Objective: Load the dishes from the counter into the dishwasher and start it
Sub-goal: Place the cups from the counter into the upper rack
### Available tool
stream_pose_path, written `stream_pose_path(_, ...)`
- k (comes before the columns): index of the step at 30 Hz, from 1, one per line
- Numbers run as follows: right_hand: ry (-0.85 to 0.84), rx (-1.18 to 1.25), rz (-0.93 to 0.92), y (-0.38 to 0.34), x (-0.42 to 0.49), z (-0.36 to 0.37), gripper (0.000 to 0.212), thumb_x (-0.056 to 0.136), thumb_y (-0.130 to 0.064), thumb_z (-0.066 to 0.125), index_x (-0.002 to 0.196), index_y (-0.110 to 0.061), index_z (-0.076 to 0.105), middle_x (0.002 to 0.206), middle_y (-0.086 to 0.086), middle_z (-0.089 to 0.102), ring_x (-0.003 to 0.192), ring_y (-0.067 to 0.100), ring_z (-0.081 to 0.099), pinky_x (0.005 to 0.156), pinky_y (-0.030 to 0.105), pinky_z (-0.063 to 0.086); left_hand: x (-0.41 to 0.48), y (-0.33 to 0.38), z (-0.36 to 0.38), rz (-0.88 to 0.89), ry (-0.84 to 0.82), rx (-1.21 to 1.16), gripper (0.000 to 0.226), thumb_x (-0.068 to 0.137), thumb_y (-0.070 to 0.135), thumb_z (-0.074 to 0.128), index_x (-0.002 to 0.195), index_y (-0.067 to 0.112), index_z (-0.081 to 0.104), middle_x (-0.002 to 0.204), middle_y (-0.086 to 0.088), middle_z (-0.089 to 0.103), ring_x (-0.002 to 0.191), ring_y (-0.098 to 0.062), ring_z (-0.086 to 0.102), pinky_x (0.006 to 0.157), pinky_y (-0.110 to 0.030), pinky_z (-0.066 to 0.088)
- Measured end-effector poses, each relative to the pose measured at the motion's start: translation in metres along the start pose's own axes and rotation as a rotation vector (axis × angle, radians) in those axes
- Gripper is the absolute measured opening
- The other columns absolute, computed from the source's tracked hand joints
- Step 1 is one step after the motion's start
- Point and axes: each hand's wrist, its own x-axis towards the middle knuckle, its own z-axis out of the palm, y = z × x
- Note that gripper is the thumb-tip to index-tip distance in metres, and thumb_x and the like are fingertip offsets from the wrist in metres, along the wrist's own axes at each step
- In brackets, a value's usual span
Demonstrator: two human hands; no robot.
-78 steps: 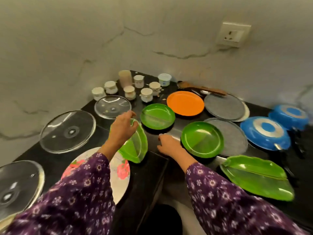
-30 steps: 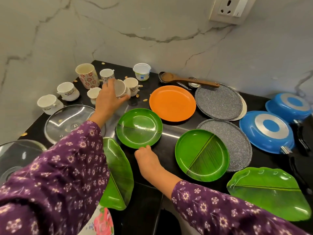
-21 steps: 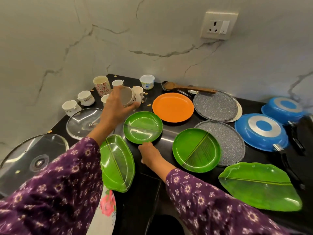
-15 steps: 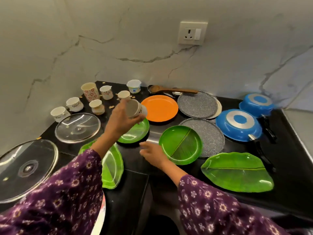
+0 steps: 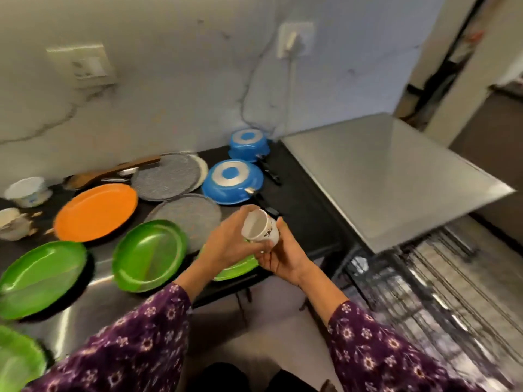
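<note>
Left grip (image 5: 226, 244): closed round the mouth end of the white cup (image 5: 260, 229), fingers curled over its top side.
Right grip (image 5: 283, 257): closed on the base end of the same cup, thumb up along its wall and fingers underneath.
Cup: held in the air between both grips, tipped on its side with the mouth toward the left grip. There is dark print on the wall, too blurred to read.
Under the grips: a green leaf-shaped plate (image 5: 235, 270) lies at the near edge of the desk (image 5: 300, 219), partly hidden by both wrists.
Left of the grips: a round green plate (image 5: 150, 254) is near, and a second green plate (image 5: 42, 278) is further out. An orange plate (image 5: 96, 212) lies behind those two.
Beyond the grips: a grey plate (image 5: 192, 219) is just past the left grip, with another grey plate (image 5: 167, 176) behind it. Two blue pans sit bottom up. The nearer pan (image 5: 233, 182) is just past the cup, and the farther pan (image 5: 249, 145) is by the wall.
Far left: two small white cups (image 5: 27, 190) and a wooden spoon (image 5: 113, 172).
Right of the grips: the dishwasher's wire rack (image 5: 424, 292) sits lower than the cup and well apart from it, blurred. A steel top (image 5: 382, 176) is above it.
Wall: a socket (image 5: 295, 38) with a cord hanging down.
Sleeves: purple floral on both arms.
</note>
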Motion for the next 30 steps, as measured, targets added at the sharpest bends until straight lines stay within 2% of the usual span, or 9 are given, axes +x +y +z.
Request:
stream_pose_path(5, 0.220, 0.110, -0.214, -0.039, -0.066, -0.103, 0.052, 0.090, -0.058, 0.041, 0.107, -0.016, 0.066, 0.082, 0.006, 0.066, 0.058, 0.012, 0.057, 0.051, 0.021, 0.049, 0.042, 0.070, 0.096, 0.142, -0.238, 0.007, 0.096, 0.073, 0.056, 0.073, 0.149, 0.023, 0.024, 0.138, 0.002, 0.046, 0.126, -0.013, 0.045, 0.103, -0.029, 0.038)
stream_pose_path(8, 0.403, 0.152, -0.361, -0.060, -0.108, -0.161, 0.047, 0.094, -0.050, 0.039, 0.112, -0.011, 0.060, 0.080, 0.009, 0.063, 0.054, 0.014, 0.057, 0.046, 0.022, 0.047, 0.061, 0.103, 0.151, 0.172, -0.316, -0.009, 0.085, 0.083, 0.065, 0.054, 0.149, 0.020, 0.027, 0.140, -0.002, 0.046, 0.127, -0.017, 0.046, 0.104, -0.029, 0.037)
stream_pose_path(10, 0.531, 0.136, -0.446, -0.070, -0.135, -0.201, 0.041, 0.097, -0.044, 0.037, 0.112, -0.011, 0.056, 0.078, 0.011, 0.060, 0.051, 0.015, 0.056, 0.045, 0.023, 0.045, 0.073, 0.121, 0.181, 0.213, -0.352, 0.027, 0.073, 0.090, 0.062, 0.042, 0.148, 0.019, 0.030, 0.144, -0.003, 0.044, 0.131, -0.018, 0.042, 0.106, -0.027, 0.031)
stream_pose_path(14, 0.908, -0.195, -0.463, -0.078, -0.171, -0.281, 0.037, 0.094, -0.041, 0.047, 0.119, -0.014, 0.054, 0.092, 0.011, 0.061, 0.060, 0.015, 0.057, 0.049, 0.025, 0.047, 0.094, 0.139, 0.231, 0.317, -0.384, 0.157, 0.055, 0.099, 0.035, 0.045, 0.148, 0.016, 0.030, 0.149, -0.003, 0.039, 0.136, -0.021, 0.035, 0.110, -0.027, 0.026)
stream_pose_path(17, 1.046, -0.622, -0.412, -0.076, -0.171, -0.336, 0.046, 0.090, -0.039, 0.056, 0.129, -0.019, 0.045, 0.114, 0.009, 0.059, 0.078, 0.017, 0.061, 0.053, 0.021, 0.051, 0.102, 0.142, 0.262, 0.333, -0.412, 0.216, 0.053, 0.100, 0.030, 0.044, 0.149, 0.016, 0.028, 0.153, -0.004, 0.032, 0.140, -0.021, 0.029, 0.113, -0.030, 0.022)
stream_pose_path(19, 1.043, -0.906, -0.335, -0.077, -0.164, -0.361, 0.059, 0.078, -0.043, 0.066, 0.129, -0.023, 0.043, 0.121, 0.004, 0.055, 0.094, 0.021, 0.060, 0.071, 0.034, 0.057, 0.104, 0.141, 0.277, 0.358, -0.405, 0.267, 0.053, 0.100, 0.027, 0.043, 0.149, 0.015, 0.028, 0.154, -0.006, 0.028, 0.141, -0.021, 0.028, 0.114, -0.029, 0.019)
stream_pose_path(21, 0.987, -1.104, -0.205, -0.080, -0.150, -0.380, 0.069, 0.070, -0.041, 0.072, 0.130, -0.026, 0.042, 0.122, 0.004, 0.048, 0.104, 0.025, 0.054, 0.089, 0.041, 0.051, 0.106, 0.140, 0.287, 0.374, -0.398, 0.305, 0.052, 0.100, 0.025, 0.043, 0.149, 0.013, 0.027, 0.155, -0.007, 0.026, 0.142, -0.021, 0.026, 0.115, -0.026, 0.015)
stream_pose_path(26, 0.765, -1.424, 0.007, -0.085, -0.103, -0.409, 0.072, 0.071, -0.032, 0.075, 0.134, -0.027, 0.040, 0.131, 0.012, 0.041, 0.111, 0.031, 0.048, 0.096, 0.041, 0.044, 0.121, 0.129, 0.309, 0.420, -0.426, 0.392, 0.053, 0.102, 0.024, 0.035, 0.150, 0.008, 0.021, 0.157, -0.010, 0.018, 0.146, -0.023, 0.015, 0.112, -0.025, -0.006)
stream_pose_path(30, 0.607, -1.628, 0.055, -0.086, -0.067, -0.422, 0.076, 0.078, -0.025, 0.070, 0.143, -0.020, 0.032, 0.138, 0.016, 0.038, 0.121, 0.035, 0.044, 0.101, 0.040, 0.038, 0.132, 0.118, 0.321, 0.368, -0.498, 0.429, 0.053, 0.104, 0.021, 0.032, 0.152, 0.015, 0.012, 0.160, -0.003, 0.008, 0.147, -0.015, 0.005, 0.112, -0.022, -0.008)
